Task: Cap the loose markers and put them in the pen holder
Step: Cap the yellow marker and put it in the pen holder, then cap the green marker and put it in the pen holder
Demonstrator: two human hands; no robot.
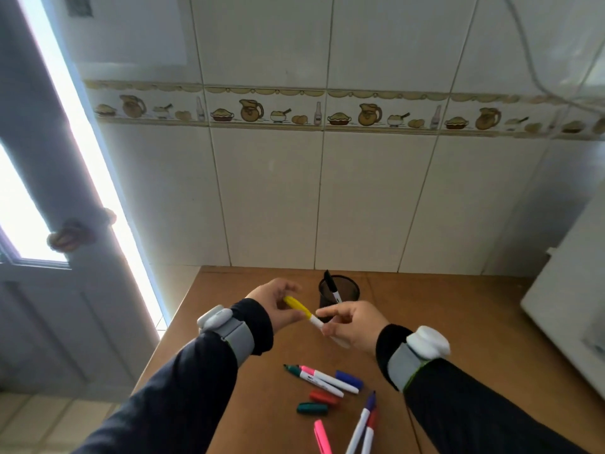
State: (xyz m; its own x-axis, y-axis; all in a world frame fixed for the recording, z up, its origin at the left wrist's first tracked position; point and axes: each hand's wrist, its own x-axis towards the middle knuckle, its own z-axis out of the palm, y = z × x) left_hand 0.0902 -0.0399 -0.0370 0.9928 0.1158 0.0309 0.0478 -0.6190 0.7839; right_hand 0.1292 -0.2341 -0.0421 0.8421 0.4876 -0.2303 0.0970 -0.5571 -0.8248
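My left hand [278, 301] pinches a yellow cap [296, 306] that sits on the tip end of a white-bodied marker [322, 326], and my right hand [352, 326] grips that marker's body. Both hands hover above the brown table, just in front of a dark mesh pen holder [347, 296] with a black marker [332, 286] standing in it. Loose on the table below lie uncapped green [314, 380] and pink [330, 380] markers, uncapped purple [361, 422] and red [370, 432] markers, and blue [348, 379], red [324, 397], teal [312, 407] and pink [322, 437] caps.
The brown table [458, 316] meets a tiled wall at the back. A white appliance [573, 306] stands at the table's right edge. To the left is a door with a window [49, 224] and the table's left edge drops to a tiled floor.
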